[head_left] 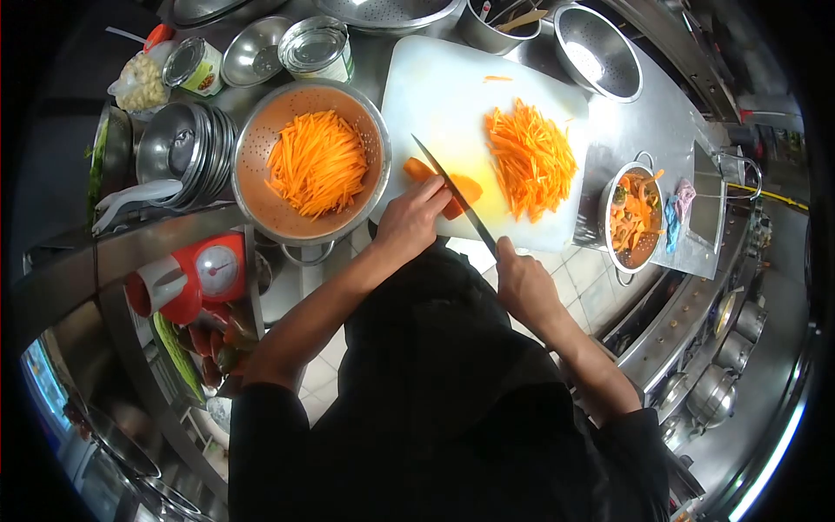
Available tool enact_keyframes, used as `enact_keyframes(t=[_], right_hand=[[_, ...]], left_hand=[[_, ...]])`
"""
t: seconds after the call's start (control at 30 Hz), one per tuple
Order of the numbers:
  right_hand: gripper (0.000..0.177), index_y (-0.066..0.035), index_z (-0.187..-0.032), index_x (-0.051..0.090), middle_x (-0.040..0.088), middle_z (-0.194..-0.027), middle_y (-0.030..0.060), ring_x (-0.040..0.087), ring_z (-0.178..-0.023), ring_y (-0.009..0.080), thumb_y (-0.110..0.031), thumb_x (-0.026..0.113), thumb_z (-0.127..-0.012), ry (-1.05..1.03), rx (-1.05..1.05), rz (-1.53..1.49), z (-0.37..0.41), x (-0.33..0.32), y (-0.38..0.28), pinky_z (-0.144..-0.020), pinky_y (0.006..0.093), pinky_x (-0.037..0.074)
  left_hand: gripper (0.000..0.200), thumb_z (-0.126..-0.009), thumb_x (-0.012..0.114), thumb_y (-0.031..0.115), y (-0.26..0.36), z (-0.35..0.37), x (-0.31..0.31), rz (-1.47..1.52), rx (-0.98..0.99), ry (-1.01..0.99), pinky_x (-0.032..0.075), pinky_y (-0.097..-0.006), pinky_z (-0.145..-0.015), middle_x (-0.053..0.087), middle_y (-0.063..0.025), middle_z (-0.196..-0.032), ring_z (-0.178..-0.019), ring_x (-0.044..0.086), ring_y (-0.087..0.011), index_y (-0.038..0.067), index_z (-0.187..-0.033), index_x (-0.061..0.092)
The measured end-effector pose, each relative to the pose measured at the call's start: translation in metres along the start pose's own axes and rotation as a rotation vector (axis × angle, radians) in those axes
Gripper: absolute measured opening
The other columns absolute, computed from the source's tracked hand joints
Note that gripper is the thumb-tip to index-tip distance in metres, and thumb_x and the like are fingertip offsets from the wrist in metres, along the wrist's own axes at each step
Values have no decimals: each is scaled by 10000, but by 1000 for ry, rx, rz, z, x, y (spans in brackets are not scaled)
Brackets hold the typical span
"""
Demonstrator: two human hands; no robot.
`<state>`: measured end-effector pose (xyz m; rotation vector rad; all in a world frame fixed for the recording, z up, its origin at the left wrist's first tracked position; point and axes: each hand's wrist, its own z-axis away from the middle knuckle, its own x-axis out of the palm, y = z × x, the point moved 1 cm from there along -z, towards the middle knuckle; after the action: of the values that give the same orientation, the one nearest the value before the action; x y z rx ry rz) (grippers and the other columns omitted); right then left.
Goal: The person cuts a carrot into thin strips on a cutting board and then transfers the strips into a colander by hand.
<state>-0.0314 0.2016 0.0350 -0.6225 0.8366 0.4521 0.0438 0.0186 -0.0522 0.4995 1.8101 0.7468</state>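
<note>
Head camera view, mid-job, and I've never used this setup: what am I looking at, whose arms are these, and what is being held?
There is no machine here. A person wears one camera on the head, looking forward and down. The dark clothing at the bottom is their own body, and both arms are theirs. The wide lens bends the edges of the picture.

The left hand presses a carrot down on the white cutting board. The right hand grips a knife, and its blade lies across that carrot. To the right of the blade lies a pile of carrot strips.

Left of the board, a metal colander holds more strips. Past the board's right edge, a small pot holds orange scraps. A red scale sits at the lower left.
</note>
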Motion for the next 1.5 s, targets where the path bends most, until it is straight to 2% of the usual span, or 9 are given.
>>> enact_keyframes(t=[0.23, 0.5, 0.63, 0.7, 0.8, 0.9, 1.37, 1.47, 1.5], right_hand=[[191, 1, -976, 407, 605, -665, 284, 614, -651, 467, 2, 482, -800, 111, -66, -84, -45, 53, 11, -616, 552, 483], [237, 19, -1029, 416, 605, -665, 287, 614, -654, 470, 12, 467, -797, 34, -51, -17, -2, 1, -1, -622, 552, 486], [233, 18, -1021, 415, 604, -662, 289, 616, -653, 468, 14, 468, -794, 97, -76, -16, -19, 34, 10, -625, 551, 491], [123, 0, -980, 428, 592, -673, 303, 600, -658, 487, -61, 473, -883, 158, -84, -102, -47, 56, 14, -606, 570, 460], [134, 7, -982, 427, 588, -667, 306, 597, -653, 491, -60, 480, -878, 164, -96, -118, -52, 58, 17, -603, 564, 465], [213, 10, -1003, 418, 613, -719, 309, 625, -690, 475, 6, 482, -800, 99, -67, -75, -52, 52, 14, -613, 564, 491], [224, 34, -1019, 426, 614, -675, 285, 626, -667, 463, -11, 466, -804, 70, -59, -30, -6, 10, 0, -620, 544, 495], [139, 8, -974, 420, 600, -680, 290, 596, -691, 495, -35, 475, -854, 53, -27, -77, 3, 7, -2, -642, 586, 448], [216, 25, -1013, 418, 612, -699, 288, 612, -696, 477, -10, 494, -813, 30, -43, -59, 8, 2, -2, -645, 558, 475]], left_hand=[[234, -769, 620, -42, 0, 2, -1, 15, 38, 47, 519, -384, -735, 578, -119, -1065, -942, 614, -319, 7, -994, 582], [266, -782, 622, 1, 0, 1, -6, -26, -12, -2, 531, -379, -749, 560, -120, -1120, -975, 611, -295, 14, -1042, 565], [251, -782, 629, 12, -2, 3, -2, -12, -7, 24, 529, -377, -738, 560, -120, -1112, -950, 618, -297, 17, -1023, 559], [267, -774, 654, 1, 2, 1, -6, 20, -25, 41, 516, -398, -730, 565, -119, -1099, -932, 618, -323, 18, -1029, 580], [272, -772, 658, 2, 0, 2, -5, 36, -36, 26, 514, -398, -728, 566, -115, -1103, -926, 618, -321, 20, -1032, 581], [279, -772, 657, 1, 2, 0, -7, 40, -42, 1, 512, -398, -733, 567, -106, -1110, -923, 615, -324, 27, -1039, 582], [274, -764, 618, -51, -7, -5, -8, -55, -13, 25, 508, -414, -748, 570, -112, -1109, -925, 610, -347, 11, -1030, 590], [265, -762, 611, -59, -9, -4, -6, -37, 6, 57, 511, -411, -744, 573, -118, -1105, -920, 613, -346, 9, -1018, 592], [262, -762, 608, -63, -10, -4, -6, -26, 17, 70, 512, -409, -743, 576, -119, -1101, -918, 615, -344, 9, -1013, 593]])
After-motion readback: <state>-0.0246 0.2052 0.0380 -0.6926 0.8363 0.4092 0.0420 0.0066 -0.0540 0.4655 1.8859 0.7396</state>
